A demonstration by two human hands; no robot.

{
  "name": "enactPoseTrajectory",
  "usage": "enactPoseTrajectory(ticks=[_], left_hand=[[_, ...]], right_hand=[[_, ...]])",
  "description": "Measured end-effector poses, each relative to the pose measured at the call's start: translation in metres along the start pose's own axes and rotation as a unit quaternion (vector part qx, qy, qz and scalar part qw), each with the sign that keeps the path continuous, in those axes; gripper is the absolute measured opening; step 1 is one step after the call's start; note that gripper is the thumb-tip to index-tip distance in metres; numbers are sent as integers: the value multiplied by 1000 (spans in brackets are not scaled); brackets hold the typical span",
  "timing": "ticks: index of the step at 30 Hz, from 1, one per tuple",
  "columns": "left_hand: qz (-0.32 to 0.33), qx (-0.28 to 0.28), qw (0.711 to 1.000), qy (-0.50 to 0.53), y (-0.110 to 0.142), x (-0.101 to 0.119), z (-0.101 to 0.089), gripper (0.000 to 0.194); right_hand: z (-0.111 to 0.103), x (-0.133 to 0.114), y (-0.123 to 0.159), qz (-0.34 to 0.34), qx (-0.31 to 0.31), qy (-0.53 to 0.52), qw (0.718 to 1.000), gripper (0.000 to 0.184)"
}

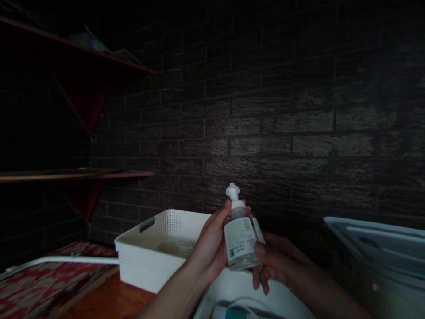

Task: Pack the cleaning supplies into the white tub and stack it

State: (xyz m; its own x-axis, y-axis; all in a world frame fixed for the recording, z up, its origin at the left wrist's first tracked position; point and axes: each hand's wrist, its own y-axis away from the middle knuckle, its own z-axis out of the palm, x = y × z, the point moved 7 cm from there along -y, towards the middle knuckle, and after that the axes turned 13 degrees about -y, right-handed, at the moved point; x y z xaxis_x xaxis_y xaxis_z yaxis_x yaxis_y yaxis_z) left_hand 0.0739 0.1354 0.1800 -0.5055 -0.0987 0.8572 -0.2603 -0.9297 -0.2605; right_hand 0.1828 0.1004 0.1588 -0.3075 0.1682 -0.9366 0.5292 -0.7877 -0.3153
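Left hand (212, 252) wraps around the side of the clear pump bottle (244, 237), its fingertips showing at the far side of the neck. Right hand (277, 261) grips the bottle's lower right side, thumb on the label, other fingers curled beneath. Held up in the air, the bottle leans slightly, its white pump head (233, 191) uppermost and its base over the white tray (229, 283) at the bottom of the view. Within that tray lie a white-and-teal item (229, 313) and a pale curved strip, both too dim to name. Left of the hands, the white perforated basket (146, 268) stands on the orange-brown tabletop (113, 297), towards its far edge; something pale rests inside. A red floral cloth (26, 288) covers the tabletop's far left corner, and a white tube (79, 260) runs above it towards the basket's left corner. Well to the right sits a lidded bin (392, 261). Behind rises the dark brick-patterned wall (252, 146), with two wooden shelves at the left, the lower one (126, 174) nearly level with the pump head.
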Motion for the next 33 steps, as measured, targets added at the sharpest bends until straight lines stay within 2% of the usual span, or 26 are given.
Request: enactPoseTrajectory(ticks=[2,6,11,15,21,26,30,33], left_hand=[[-24,-11,1000,10,-3,-4,0,43],[-69,-80,994,9,-8,-11,7,49],[-52,-133,990,19,-6,-14,17,43],[-49,-149,987,21,-1,-18,25,38],[-100,-170,979,-60,7,-16,29,45],[-114,-180,967,-141,28,-7,28,49],[-114,-147,962,-198,42,-4,26,43],[-95,-142,949,-267,49,-2,27,42]], right_hand=[[-5,9,-4,20,17,-46,999,57],[-10,13,-5,35,47,-136,989,58],[-9,1,-1,40,45,-256,965,58],[-8,-12,3,18,39,-293,955,53],[1,-16,9,5,52,-294,954,50],[11,-3,20,-13,64,-266,962,45],[16,4,36,-18,68,-174,982,47],[9,0,49,-29,105,-46,993,46]])
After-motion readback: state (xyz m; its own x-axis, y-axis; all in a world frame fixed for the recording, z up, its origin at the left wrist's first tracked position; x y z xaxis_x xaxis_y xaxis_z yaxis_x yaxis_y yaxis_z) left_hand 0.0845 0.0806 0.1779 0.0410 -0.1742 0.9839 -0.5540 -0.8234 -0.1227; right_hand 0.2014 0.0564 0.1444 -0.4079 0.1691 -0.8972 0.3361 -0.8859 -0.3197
